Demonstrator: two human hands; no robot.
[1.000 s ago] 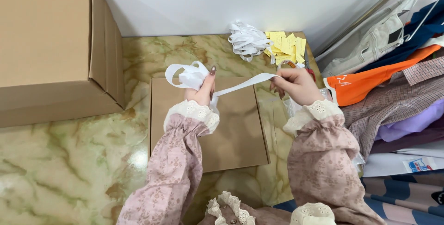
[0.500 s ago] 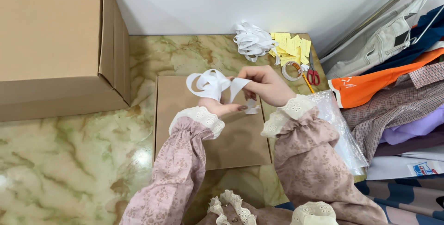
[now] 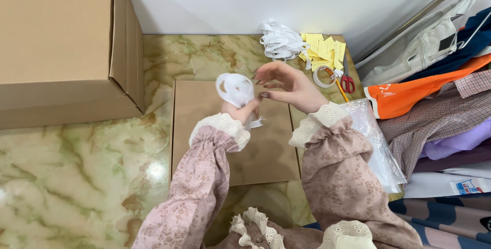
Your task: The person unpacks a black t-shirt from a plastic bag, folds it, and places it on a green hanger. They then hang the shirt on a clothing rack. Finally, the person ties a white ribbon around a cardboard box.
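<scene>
Marble-patterned bench [image 3: 76,177] underneath, green and cream, glossy. Big brown carton [image 3: 56,44] at far left, against the white wall. Flat cardboard sheet [image 3: 266,152] in the middle of the bench, long side running away from the body. Heap of clothes [image 3: 440,105] at right, an orange piece on top, a clear plastic bag [image 3: 376,141] at its near edge. Left hand [image 3: 240,110] above the cardboard sheet, fingers closed around a bundle of white ribbon [image 3: 234,88]; loops standing up and away from the body, a short tail hanging down near the wrist. Right hand [image 3: 286,85] just beside the bundle, fingers spread and curved, holding nothing. Further back: loose white ribbon pile [image 3: 280,40], yellow paper slips [image 3: 322,49], tape roll [image 3: 323,76], red-handled scissors [image 3: 348,79].
</scene>
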